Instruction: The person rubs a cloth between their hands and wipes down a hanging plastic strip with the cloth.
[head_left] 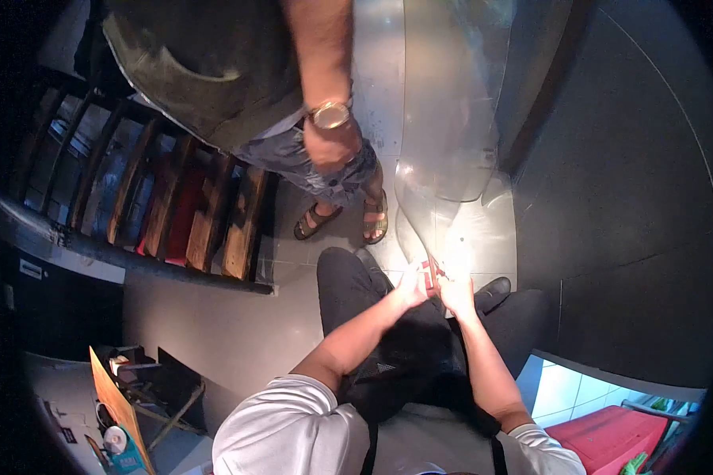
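My left hand (pixel 411 286) is closed on a small red object (pixel 430 274) with pale marks, held low in front of my lap. My right hand (pixel 456 293) sits just beside it, fingers bent; something small and dark shows at its fingertips, too small to name. From near my hands a large transparent, plastic-looking sheet (pixel 444 170) stretches forward over the tiles. Glare on the floor hides its near edge in part.
A person in shorts and sandals stands ahead, a gold watch (pixel 330 115) on the wrist. Slatted wooden stairs (pixel 186 202) rise at the left. Dark panels (pixel 618 190) line the right. A wooden board (pixel 117 404) leans lower left; a red box (pixel 610 438) is lower right.
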A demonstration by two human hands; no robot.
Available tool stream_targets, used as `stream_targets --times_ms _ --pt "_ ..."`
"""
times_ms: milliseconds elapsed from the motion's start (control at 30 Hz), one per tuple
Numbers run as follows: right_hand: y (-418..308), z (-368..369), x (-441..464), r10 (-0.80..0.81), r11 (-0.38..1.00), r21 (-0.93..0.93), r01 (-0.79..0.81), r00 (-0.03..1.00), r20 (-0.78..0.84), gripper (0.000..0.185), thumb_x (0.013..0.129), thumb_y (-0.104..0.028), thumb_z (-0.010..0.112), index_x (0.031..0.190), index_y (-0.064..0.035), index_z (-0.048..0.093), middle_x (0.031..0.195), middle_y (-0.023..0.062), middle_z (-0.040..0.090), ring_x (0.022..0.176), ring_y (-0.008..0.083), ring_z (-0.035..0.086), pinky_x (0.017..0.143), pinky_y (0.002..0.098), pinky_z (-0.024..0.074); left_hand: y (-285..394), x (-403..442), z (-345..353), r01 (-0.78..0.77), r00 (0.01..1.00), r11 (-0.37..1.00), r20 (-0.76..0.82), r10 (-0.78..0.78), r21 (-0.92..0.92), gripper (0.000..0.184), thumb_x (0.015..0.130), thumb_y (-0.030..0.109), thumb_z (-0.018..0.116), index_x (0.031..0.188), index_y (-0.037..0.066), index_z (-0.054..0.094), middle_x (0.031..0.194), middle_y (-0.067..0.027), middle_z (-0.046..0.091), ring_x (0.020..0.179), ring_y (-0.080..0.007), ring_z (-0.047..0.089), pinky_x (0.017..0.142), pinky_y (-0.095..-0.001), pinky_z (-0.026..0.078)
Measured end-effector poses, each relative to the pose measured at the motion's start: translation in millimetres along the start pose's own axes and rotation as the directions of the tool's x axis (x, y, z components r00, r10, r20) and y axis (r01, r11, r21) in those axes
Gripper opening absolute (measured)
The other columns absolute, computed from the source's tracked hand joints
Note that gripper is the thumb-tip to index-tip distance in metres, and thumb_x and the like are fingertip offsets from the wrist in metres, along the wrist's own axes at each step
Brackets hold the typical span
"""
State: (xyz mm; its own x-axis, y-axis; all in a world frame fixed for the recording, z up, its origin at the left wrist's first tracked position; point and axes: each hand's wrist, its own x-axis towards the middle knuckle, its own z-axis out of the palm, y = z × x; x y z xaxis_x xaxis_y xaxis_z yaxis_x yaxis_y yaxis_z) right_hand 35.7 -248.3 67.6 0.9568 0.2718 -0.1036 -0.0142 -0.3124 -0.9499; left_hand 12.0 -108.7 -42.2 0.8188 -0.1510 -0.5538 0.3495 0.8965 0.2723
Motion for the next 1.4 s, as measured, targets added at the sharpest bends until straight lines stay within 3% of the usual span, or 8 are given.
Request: stream_targets --times_ms 267,400,467,767,967,1067,1133,1400 --pt "-55 5 -12 -0.49 0.785 -0.326 0.527 0.85 0.195 0.042 0.097 -0.03 0.053 0.126 -0.0014 0.061 0.14 0.0243 0.052 0.135 0.0404 0.043 0.116 0.0501 0.029 30 -45 104 -0.063 0.737 0.983 0.656 0.161 -0.17 0.078 0.095 0.074 0.034 0.151 0.019 0.038 0.156 -0.015 0.038 0.143 -0.0315 0.037 0.117 -0.0545 0.029" --pt "-36 -4 43 -0.281 0.715 0.667 0.208 0.96 0.002 0.04 0.098 -0.023 0.047 0.13 -0.0017 0.059 0.138 0.0237 0.055 0.134 0.0421 0.044 0.117 0.0497 0.0296 19 -76 144 -0.181 0.831 0.971 0.503 0.237 -0.157 0.084 0.096 0.075 0.028 0.153 0.014 0.034 0.155 -0.0136 0.04 0.142 -0.0322 0.038 0.118 -0.0529 0.027" --pt "-63 -42 49 -0.564 0.752 -0.333 0.569 0.817 0.12 0.042 0.098 -0.02 0.048 0.134 -0.0021 0.057 0.141 0.0232 0.053 0.134 0.0409 0.045 0.116 0.0488 0.0323 13 -95 172 0.035 0.741 0.968 0.657 0.141 -0.247 0.085 0.096 0.075 0.029 0.153 0.013 0.034 0.153 -0.0137 0.043 0.139 -0.0328 0.042 0.118 -0.0512 0.027" --pt "-89 -29 -12 -0.51 0.472 -0.785 0.402 0.85 0.129 0.049 0.099 -0.017 0.049 0.145 -0.0036 0.045 0.144 0.0239 0.048 0.131 0.038 0.05 0.109 0.0469 0.0417 24 -124 169 -0.011 0.819 0.994 0.569 0.073 -0.111 0.085 0.088 0.084 0.03 0.156 0.032 0.031 0.154 -0.0018 0.042 0.138 -0.0294 0.043 0.107 -0.0588 0.039" --pt "-87 15 -57 -0.302 0.952 -0.095 0.291 0.945 -0.129 0.041 0.1 -0.023 0.049 0.13 0.005 0.054 0.126 0.0246 0.058 0.123 0.0384 0.053 0.108 0.0457 0.0386 51 -102 156 -0.024 0.776 0.993 0.624 0.091 -0.115 0.084 0.091 0.08 0.034 0.155 0.025 0.035 0.142 0.0008 0.052 0.124 -0.023 0.052 0.107 -0.0458 0.041" --pt "-115 11 -50 -0.572 0.819 -0.139 0.557 0.813 -0.11 0.037 0.098 -0.022 0.05 0.124 0.0028 0.058 0.113 0.0189 0.062 0.111 0.0357 0.057 0.098 0.0484 0.0434 44 -99 130 -0.019 0.499 0.994 0.861 0.103 -0.108 0.084 0.091 0.079 0.036 0.154 0.023 0.036 0.136 0.0012 0.057 0.118 -0.0225 0.055 0.105 -0.0469 0.041" --pt "-21 9 15 -0.582 0.183 -0.917 0.356 0.79 0.19 0.036 0.095 -0.018 0.053 0.125 0.0006 0.06 0.122 0.0192 0.063 0.114 0.0352 0.059 0.097 0.0488 0.0459 34 -180 195 0.023 0.955 0.991 0.297 0.018 -0.133 0.087 0.089 0.082 0.035 0.154 0.024 0.035 0.126 0.0018 0.06 0.109 -0.0215 0.057 0.102 -0.0478 0.043" --pt "-72 21 -47 -0.406 0.906 -0.166 0.389 0.91 -0.08 0.057 0.093 -0.021 0.058 0.145 -0.0027 0.045 0.14 0.022 0.053 0.13 0.0342 0.051 0.109 0.041 0.0396 61 -116 167 -0.108 0.983 0.99 0.156 0.093 0.088 0.087 0.088 0.083 0.032 0.158 0.031 0.025 0.153 -0.0147 0.041 0.137 -0.0319 0.043 0.11 -0.0605 0.033"
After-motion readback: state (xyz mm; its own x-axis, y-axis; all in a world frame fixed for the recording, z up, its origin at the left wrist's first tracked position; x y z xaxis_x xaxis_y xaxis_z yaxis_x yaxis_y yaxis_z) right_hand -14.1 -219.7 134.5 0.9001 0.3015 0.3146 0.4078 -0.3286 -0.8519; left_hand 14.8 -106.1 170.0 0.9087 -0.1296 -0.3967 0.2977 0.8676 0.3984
